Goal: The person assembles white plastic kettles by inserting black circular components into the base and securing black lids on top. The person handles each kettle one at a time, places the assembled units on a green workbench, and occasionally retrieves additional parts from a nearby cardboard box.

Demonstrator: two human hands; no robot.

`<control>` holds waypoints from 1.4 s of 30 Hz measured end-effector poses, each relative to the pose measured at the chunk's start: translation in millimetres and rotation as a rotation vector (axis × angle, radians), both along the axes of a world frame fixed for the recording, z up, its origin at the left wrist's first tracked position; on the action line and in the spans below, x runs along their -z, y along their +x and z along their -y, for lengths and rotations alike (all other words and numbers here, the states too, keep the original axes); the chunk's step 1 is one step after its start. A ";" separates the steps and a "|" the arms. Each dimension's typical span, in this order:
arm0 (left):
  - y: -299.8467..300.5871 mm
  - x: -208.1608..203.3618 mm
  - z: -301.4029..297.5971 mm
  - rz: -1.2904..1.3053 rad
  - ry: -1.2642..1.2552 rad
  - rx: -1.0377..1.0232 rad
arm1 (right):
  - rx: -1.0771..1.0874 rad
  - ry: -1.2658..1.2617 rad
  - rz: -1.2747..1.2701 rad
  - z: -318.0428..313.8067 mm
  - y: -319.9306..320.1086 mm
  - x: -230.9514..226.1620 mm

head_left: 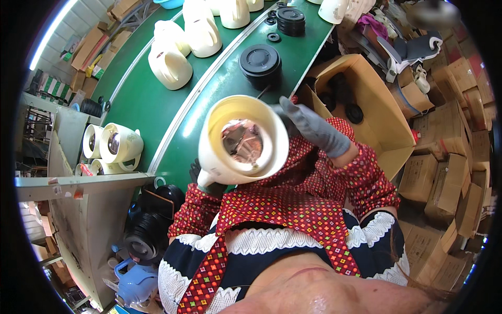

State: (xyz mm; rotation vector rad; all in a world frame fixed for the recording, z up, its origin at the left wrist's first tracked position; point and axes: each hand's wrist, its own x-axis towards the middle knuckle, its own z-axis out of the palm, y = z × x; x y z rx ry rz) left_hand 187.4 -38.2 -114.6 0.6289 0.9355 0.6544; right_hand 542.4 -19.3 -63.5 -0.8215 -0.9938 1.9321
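Now both gloved hands are lifting the cream jug near the chest, mouth toward the camera: left hand gripping below, right hand fingers clasping its far-right rim, seemingly for inspection.

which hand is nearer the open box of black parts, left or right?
Right. The right hand, in a grey glove, is at the cream jug's rim, just beside the box. The left hand is under the jug, on its far side.

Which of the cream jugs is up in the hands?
The big cream jug with its open mouth facing the camera, held between the gloved left hand and right hand. The other cream jugs stand on the green belt.
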 end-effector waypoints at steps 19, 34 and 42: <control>-49.3 -18.7 36.1 -0.034 -0.130 -0.216 | 0.397 0.559 1.527 -141.6 -25.9 52.1; 49.9 -47.1 -14.0 0.075 0.041 0.102 | 0.565 0.562 0.598 82.6 -5.4 -38.2; 100.7 -96.8 -35.8 0.096 0.366 -0.221 | 0.819 0.105 -0.250 94.5 -20.1 -10.2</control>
